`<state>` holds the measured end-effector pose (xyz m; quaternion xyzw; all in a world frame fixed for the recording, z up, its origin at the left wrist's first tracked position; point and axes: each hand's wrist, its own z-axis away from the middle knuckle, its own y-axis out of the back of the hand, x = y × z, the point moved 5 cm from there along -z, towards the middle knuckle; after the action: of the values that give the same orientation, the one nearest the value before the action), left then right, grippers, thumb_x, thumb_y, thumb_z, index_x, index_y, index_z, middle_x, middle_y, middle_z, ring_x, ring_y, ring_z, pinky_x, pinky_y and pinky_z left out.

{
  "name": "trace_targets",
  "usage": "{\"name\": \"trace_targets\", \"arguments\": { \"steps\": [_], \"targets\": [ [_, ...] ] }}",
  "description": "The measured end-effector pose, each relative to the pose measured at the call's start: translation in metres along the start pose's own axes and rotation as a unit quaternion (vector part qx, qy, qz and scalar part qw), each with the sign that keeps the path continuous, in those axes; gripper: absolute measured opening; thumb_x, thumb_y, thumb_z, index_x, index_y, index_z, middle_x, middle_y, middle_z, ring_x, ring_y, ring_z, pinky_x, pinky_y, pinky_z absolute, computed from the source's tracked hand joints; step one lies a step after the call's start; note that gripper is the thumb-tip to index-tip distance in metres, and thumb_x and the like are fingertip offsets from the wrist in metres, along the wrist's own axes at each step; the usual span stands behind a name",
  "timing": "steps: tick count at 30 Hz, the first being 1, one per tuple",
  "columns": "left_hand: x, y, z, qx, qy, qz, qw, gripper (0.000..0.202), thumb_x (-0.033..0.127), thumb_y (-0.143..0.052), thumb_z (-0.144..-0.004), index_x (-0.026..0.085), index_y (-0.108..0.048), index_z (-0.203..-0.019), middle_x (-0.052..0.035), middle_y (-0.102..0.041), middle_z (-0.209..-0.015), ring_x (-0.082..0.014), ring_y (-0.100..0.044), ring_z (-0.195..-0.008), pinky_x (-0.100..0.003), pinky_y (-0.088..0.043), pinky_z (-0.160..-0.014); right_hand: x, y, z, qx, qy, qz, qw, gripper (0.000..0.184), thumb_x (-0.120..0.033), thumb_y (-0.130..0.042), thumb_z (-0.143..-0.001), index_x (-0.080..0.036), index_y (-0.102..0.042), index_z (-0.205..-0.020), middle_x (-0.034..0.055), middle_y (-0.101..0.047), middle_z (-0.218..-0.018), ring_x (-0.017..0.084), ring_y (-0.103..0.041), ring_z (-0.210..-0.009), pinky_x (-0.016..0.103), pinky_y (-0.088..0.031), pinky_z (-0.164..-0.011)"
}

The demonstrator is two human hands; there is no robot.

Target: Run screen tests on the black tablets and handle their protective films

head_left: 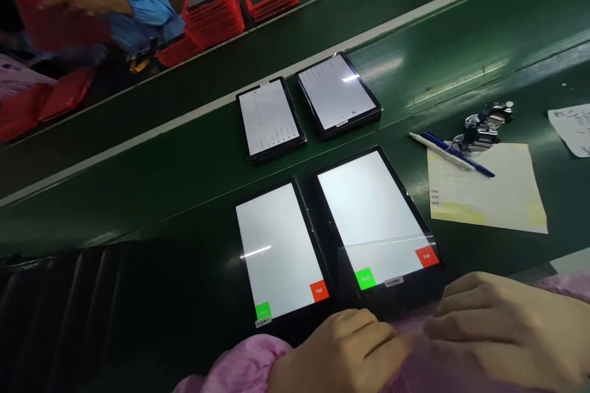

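Tablets (pixel 375 215) in black frames lie in two pairs on a green conveyor belt (pixel 138 159); the nearer pair show green Pass buttons (pixel 365 279) and red Fail buttons (pixel 426 256). Left hand (pixel 336 350) and right hand (pixel 502 331), apart and holding nothing, rest just below them. Two pens (pixel 454 153) lie on a paper sheet (pixel 488 196) at right.

"Pass" on green button (pixel 365 279), "Fail" on red button (pixel 426 256); same on both front tablets (pixel 276 245).

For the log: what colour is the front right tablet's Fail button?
Red; the Fail button shows best in the head view.
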<state>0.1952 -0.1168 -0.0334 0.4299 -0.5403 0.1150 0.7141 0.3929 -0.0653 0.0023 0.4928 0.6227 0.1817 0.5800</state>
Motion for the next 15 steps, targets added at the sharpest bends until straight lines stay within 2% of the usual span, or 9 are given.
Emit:
{"name": "trace_targets", "arguments": {
  "steps": [2, 4, 6, 8, 10, 13, 15],
  "targets": [
    [-0.003, 0.019, 0.006, -0.032, 0.037, 0.023, 0.999, 0.035, 0.031, -0.058, -0.106, 0.026, -0.076, -0.135, -0.0108, -0.085, -0.1, -0.0281, -0.081, -0.089, -0.039, -0.066, -0.084, -0.004, 0.001, -0.001, -0.011, 0.051, -0.007, 0.999, 0.048, -0.017, -0.034, -0.113, -0.023, -0.08, -0.102, 0.0005, -0.079, -0.105, 0.012, -0.072, -0.088, 0.024, -0.064, -0.079],
    [-0.01, 0.046, 0.012, -0.036, 0.071, 0.024, 0.997, 0.035, 0.023, -0.055, -0.104, 0.028, -0.08, -0.128, -0.0092, -0.086, -0.1, -0.0286, -0.083, -0.087, -0.039, -0.067, -0.082, -0.003, -0.002, -0.002, 0.005, 0.077, 0.023, 0.997, 0.044, -0.019, -0.039, -0.113, -0.028, -0.078, -0.095, -0.0046, -0.078, -0.107, 0.014, -0.07, -0.097, 0.03, -0.064, -0.085],
    [-0.022, 0.078, 0.014, -0.003, 0.09, 0.021, 0.996, 0.036, 0.019, -0.056, -0.099, 0.032, -0.084, -0.118, -0.0067, -0.086, -0.095, -0.0281, -0.083, -0.08, -0.038, -0.066, -0.074, 0.003, -0.008, -0.001, 0.022, 0.066, 0.077, 0.995, 0.046, -0.016, -0.039, -0.112, -0.029, -0.076, -0.089, -0.0056, -0.075, -0.105, 0.015, -0.066, -0.093, 0.036, -0.061, -0.084],
    [-0.035, 0.108, 0.011, 0.047, 0.098, 0.022, 0.994, 0.028, 0.023, -0.065, -0.092, 0.035, -0.087, -0.104, -0.0057, -0.085, -0.085, -0.0278, -0.081, -0.072, -0.037, -0.065, -0.065, 0.01, -0.015, 0.001, 0.022, 0.037, 0.126, 0.991, 0.048, -0.011, -0.035, -0.112, -0.025, -0.076, -0.091, -0.0016, -0.073, -0.104, 0.016, -0.061, -0.086, 0.04, -0.058, -0.083],
    [-0.048, 0.134, 0.002, 0.105, 0.095, 0.015, 0.99, 0.018, 0.029, -0.071, -0.086, 0.034, -0.087, -0.091, -0.0072, -0.084, -0.082, -0.0288, -0.08, -0.072, -0.037, -0.065, -0.064, 0.017, -0.017, 0.005, 0.016, 0.007, 0.156, 0.988, 0.045, -0.009, -0.036, -0.111, -0.02, -0.076, -0.094, 0.0015, -0.069, -0.096, 0.016, -0.057, -0.079, 0.041, -0.054, -0.081],
    [-0.063, 0.158, -0.025, 0.173, 0.055, -0.059, 0.982, 0.015, 0.036, -0.073, -0.085, 0.031, -0.085, -0.078, -0.0095, -0.081, -0.085, -0.0295, -0.077, -0.078, -0.04, -0.065, -0.071, 0.025, -0.01, 0.01, 0.035, -0.019, 0.191, 0.981, 0.038, -0.006, -0.043, -0.109, -0.019, -0.075, -0.093, 0.0014, -0.066, -0.085, 0.017, -0.057, -0.077, 0.04, -0.051, -0.081],
    [-0.072, 0.162, -0.048, 0.197, 0.037, -0.121, 0.972, 0.021, 0.042, -0.069, -0.089, 0.03, -0.084, -0.08, -0.0081, -0.076, -0.081, -0.0271, -0.071, -0.076, -0.041, -0.062, -0.071, 0.031, -0.004, 0.009, 0.048, -0.007, 0.209, 0.977, 0.037, -0.005, -0.043, -0.109, -0.018, -0.076, -0.095, 0.0017, -0.067, -0.085, 0.017, -0.058, -0.081, 0.039, -0.05, -0.084]
  ]
}}
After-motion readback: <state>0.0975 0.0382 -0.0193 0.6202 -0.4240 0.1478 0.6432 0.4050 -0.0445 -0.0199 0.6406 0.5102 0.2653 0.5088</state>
